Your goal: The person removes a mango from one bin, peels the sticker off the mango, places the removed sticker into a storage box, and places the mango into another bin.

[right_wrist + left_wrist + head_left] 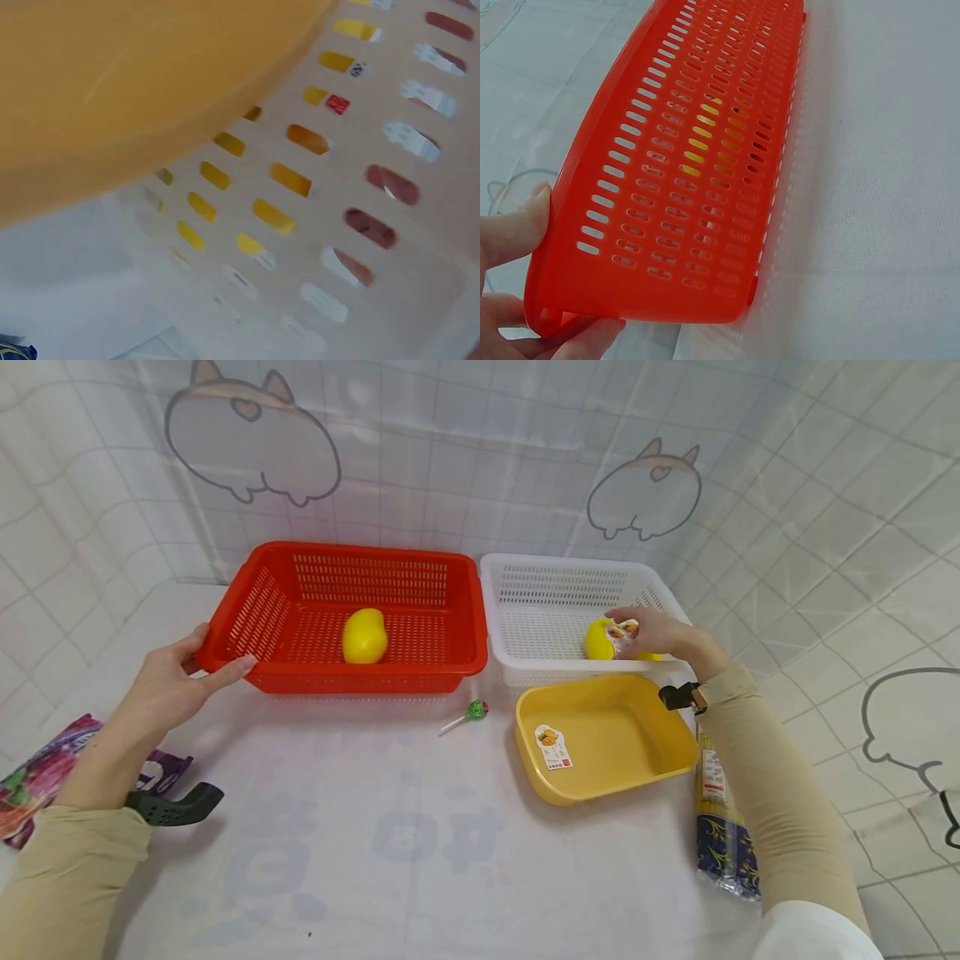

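Note:
My left hand [172,681] grips the near left corner of the red basket [367,681], with its thumb at the front and fingers on the side rim. In the left wrist view the fingertips [592,337] lie under the rim. A yellow mango [365,636] lies inside the red basket. At the right, my right hand [651,631] reaches into the white basket [540,627] and holds another yellow mango [598,640] with a printed white label [622,631]. More yellow shows below that hand. The basket wall partly hides the fingers in the right wrist view.
A yellow basin [600,739] with a mango label stands in front of the white basket. Between the baskets lies a green lollipop [476,710]. A pack of noodles [720,827] is under the right forearm; a purple packet [67,760] lies at far left.

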Motion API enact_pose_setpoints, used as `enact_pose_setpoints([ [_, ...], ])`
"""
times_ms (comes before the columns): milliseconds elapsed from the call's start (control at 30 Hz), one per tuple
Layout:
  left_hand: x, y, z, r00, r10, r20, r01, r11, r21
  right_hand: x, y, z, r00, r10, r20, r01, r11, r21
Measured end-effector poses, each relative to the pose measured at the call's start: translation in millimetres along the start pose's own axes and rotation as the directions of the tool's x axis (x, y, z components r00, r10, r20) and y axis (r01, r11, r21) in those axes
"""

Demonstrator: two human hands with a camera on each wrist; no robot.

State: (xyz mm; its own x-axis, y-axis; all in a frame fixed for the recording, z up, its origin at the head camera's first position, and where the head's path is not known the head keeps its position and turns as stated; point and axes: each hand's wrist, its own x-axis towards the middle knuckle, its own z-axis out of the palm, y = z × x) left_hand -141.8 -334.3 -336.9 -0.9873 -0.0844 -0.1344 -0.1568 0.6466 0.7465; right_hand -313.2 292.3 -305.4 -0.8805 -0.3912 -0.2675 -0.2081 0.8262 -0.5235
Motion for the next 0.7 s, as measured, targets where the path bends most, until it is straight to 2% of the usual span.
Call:
enact_pose_setpoints([
  [367,-1.7,1.7,1.2,1.000,0.005,-0.008,-0.005,1.000,0.004,4.0,6.3,5.4,1.000,-0.022,0.019,0.023,0.997,-0.074],
  [700,-1.9,1.8,0.8,1.000,0.002,-0.007,-0.002,1.000,0.006,8.6,8.1,9.7,0.999,-0.035,0.002,0.035,0.992,-0.125],
])
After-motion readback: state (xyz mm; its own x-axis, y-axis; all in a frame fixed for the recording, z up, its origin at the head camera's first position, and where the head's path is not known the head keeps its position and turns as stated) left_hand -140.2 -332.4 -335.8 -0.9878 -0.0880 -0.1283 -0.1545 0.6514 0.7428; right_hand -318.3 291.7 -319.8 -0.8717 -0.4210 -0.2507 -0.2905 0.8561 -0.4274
